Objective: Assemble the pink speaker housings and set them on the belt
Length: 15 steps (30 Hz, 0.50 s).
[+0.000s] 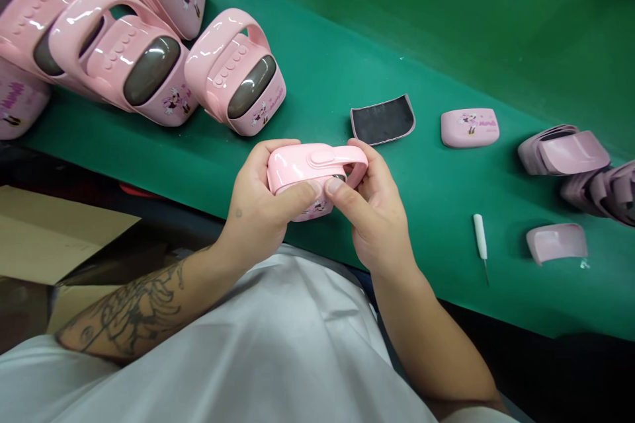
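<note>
Close in front of me, both hands grip a glossy pink plastic housing point(295, 162) with a looped carrying handle and a cartoon print. My left hand point(265, 195) is wrapped round its left end, thumb lying across the printed face. On the handle side, my right hand point(370, 201) closes round the other end, its thumb pressing near a dark window. The two thumb tips almost meet. Much of the printed face is hidden by the thumbs. Just beyond my right hand lies a curved panel point(381, 120) with its dark inner side up.
Several finished-looking pink housings point(235, 73) stand at the left of the green table point(317, 66). To the right are a printed pink panel point(469, 127), stacked panels point(563, 149), a single panel point(556, 242) and a white-handled pointed tool point(480, 238). An open cardboard box point(59, 231) sits below the table edge.
</note>
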Each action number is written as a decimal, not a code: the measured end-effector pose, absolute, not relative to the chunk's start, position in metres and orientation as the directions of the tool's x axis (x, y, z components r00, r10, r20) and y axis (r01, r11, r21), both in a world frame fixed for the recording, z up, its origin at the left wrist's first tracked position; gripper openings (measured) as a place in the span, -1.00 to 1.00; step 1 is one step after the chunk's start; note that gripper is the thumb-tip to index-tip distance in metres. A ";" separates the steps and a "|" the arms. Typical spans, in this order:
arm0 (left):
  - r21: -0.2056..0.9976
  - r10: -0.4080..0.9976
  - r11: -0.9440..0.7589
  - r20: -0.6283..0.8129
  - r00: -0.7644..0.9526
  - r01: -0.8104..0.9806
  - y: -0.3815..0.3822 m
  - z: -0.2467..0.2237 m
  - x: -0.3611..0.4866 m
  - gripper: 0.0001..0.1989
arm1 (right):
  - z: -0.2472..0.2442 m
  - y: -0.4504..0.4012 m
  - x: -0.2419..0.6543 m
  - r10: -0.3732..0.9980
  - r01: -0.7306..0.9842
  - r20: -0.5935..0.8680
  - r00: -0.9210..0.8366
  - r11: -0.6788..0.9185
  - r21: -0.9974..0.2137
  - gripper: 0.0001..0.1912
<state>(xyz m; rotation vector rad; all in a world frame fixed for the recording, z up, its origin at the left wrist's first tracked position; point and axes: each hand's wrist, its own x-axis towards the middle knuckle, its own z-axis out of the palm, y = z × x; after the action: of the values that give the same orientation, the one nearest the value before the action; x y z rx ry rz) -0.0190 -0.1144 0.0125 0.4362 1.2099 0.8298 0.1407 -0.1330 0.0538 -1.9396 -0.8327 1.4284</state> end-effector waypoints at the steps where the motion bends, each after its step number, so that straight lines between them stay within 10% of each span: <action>1: 0.699 0.762 0.635 -0.637 0.117 -0.329 -0.115 0.014 -0.018 -0.32 | 0.054 -0.134 0.141 0.769 0.150 -0.597 0.227 -0.634 -0.759 -0.10; 15: 0.785 0.821 0.571 -0.552 0.147 -0.241 -0.122 0.023 -0.023 -0.31 | 0.060 -0.144 0.138 0.788 0.318 -0.579 0.211 -0.615 -0.721 -0.14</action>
<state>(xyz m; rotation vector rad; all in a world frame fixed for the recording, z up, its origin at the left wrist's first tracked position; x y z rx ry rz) -0.0234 -0.1224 0.0229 0.6026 1.1877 0.8339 0.1376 -0.1444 0.0603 -2.0411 -1.0233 1.3903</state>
